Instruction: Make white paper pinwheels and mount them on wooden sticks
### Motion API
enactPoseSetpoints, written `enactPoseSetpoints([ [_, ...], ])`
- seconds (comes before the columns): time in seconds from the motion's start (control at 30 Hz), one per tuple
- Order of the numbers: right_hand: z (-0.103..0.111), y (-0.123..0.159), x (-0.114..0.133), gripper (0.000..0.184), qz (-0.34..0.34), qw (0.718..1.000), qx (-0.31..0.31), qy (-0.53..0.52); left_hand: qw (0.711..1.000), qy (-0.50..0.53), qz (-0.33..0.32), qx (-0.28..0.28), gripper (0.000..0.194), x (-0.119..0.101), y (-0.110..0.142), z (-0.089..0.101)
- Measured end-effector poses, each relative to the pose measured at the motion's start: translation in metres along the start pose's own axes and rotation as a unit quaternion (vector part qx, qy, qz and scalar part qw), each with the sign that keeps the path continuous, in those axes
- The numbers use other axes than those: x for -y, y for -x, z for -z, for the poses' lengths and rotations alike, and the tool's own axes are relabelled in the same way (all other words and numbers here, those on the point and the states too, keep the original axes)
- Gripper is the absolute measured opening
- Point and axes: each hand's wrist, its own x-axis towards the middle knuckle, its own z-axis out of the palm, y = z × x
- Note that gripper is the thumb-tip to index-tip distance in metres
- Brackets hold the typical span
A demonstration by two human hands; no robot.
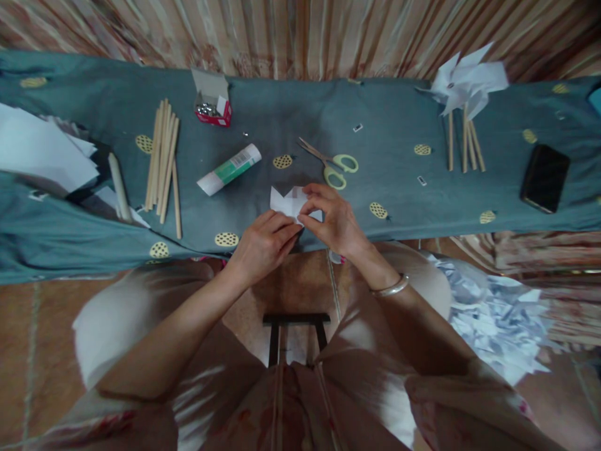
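Observation:
A small white cut and folded piece of paper (283, 202) is between my hands at the table's near edge. My left hand (265, 244) grips its lower left part, thumb and fingers closed. My right hand (331, 216) pinches the paper's right side with thumb and forefinger, hiding part of it. Just beyond the right hand lies a pair of scissors (334, 167) with pale green handles, blades pointing away to the left. A green and white glue stick (230, 169) rests to the left of the paper.
Wooden sticks (162, 160) lie left, beside an open red box (213, 108) of small metal pieces. White sheets (42, 150) are stacked far left. Paper pinwheels (464, 81) on sticks and a black phone (545, 178) lie right. Paper scraps (498, 319) fill a bag below.

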Motion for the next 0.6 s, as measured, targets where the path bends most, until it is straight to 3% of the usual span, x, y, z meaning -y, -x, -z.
enactPoseSetpoints([
  [0.6, 0.0002, 0.0029, -0.0009, 0.005, 0.019, 1.0, -0.006, 0.015, 1.0, 0.001, -0.018, -0.016, 0.02, 0.0018, -0.0013, -0.0004],
])
